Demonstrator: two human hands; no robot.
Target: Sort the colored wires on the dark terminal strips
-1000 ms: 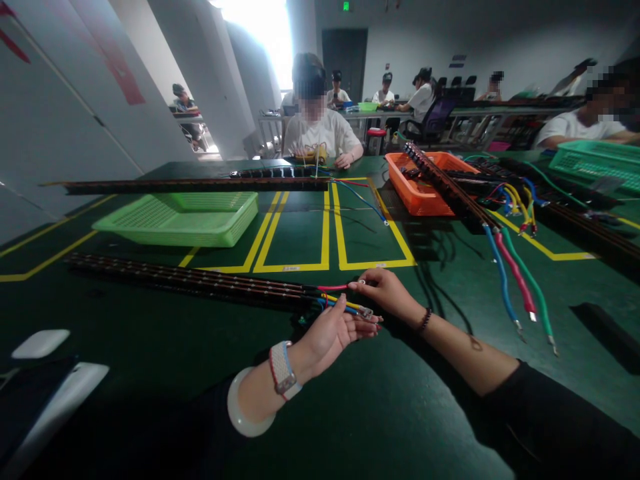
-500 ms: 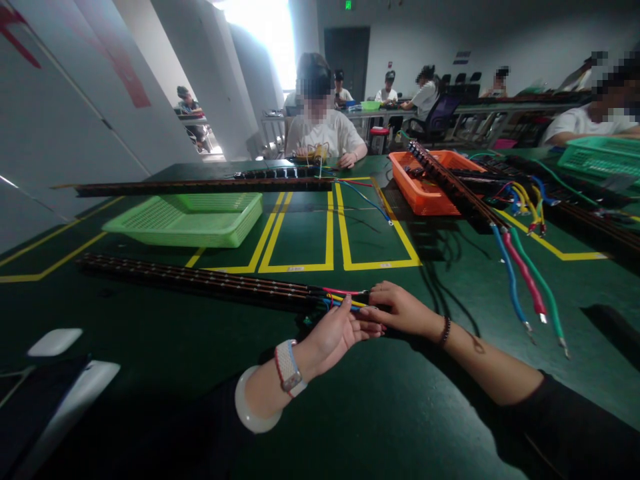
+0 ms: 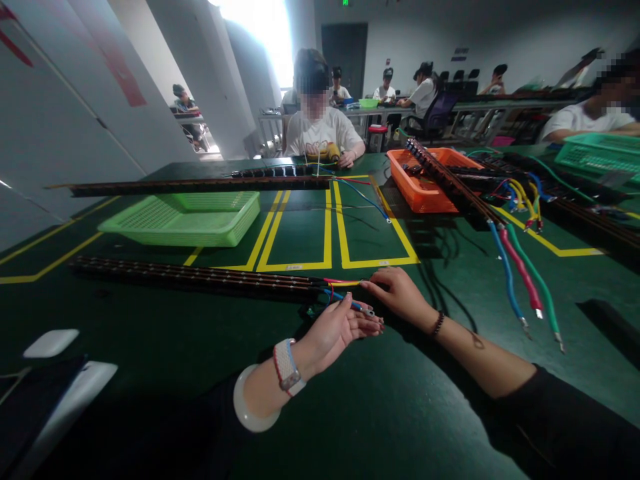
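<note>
The right hand (image 3: 395, 293) is closed in a pinch, thumb and fingertips gripping the end of the yellow cable (image 3: 345, 285). This cable comes out of the right end of a long dark strip bundle (image 3: 210, 277), which lies on the green worktop (image 3: 400, 413), well to the left of that hand. A red cable (image 3: 334, 281) runs right beside the yellow one toward the same fingertips; whether they touch it too cannot be told.

The left hand (image 3: 340, 331) is open, palm up, fingers extended, below and to the left of the right hand and apart from it. The blue cable (image 3: 339, 295) leaves the bundle's same end and passes behind the left thumb, its metal lug (image 3: 369, 312) just over the fingers. Whether the thumb presses on the cable is unclear. The bundle's cable end sits just above and to the left of this hand.

Beyond the bundle is a light-green basket (image 3: 235, 233), and another dark strip (image 3: 200, 185) extends along its far side. Farther right, a strip with thick coloured cables (image 3: 450, 177) slants across an orange basket (image 3: 425, 202). A co-worker (image 3: 325, 130) in a white shirt sits across the worktop.
</note>
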